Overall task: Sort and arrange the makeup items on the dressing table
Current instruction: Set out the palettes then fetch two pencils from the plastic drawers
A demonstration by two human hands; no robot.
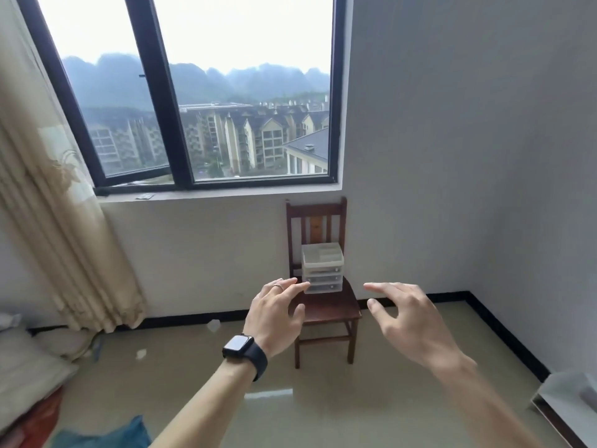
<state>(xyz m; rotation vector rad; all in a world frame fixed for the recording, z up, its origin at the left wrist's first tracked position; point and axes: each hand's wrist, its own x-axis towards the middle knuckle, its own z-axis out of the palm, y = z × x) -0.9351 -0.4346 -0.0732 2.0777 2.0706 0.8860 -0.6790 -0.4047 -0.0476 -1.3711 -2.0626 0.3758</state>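
my left hand (274,315) and right hand (410,321): fingers (297,287) spread | flanking clear plastic 3-drawer box (323,270) on brown wooden chair (332,310) | probably for 2-sided lift

No text, label, brand or number can be read anywhere. The wristwatch screen (238,345), below the centre of the frame, is shown blank.
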